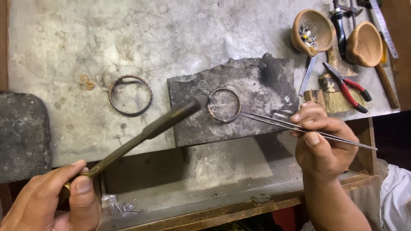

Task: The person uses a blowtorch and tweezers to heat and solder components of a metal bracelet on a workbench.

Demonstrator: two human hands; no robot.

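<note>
My left hand (55,196) grips the end of a long brass torch pipe (145,132). Its dark nozzle (198,102) points at a metal bangle (224,105) lying on a charred grey block (252,94). My right hand (319,141) pinches long steel tweezers (274,122), and their tips touch the bangle's right edge. No flame is visible at the nozzle. A second, darker bangle (130,95) lies on the metal bench top (85,42) to the left of the block.
Two small clay bowls (311,31) (364,43), red-handled pliers (349,87), a brush (332,92) and a steel ruler (384,28) sit at the back right. Another charred block (23,132) lies at the left. An open wooden drawer (214,175) lies below the bench.
</note>
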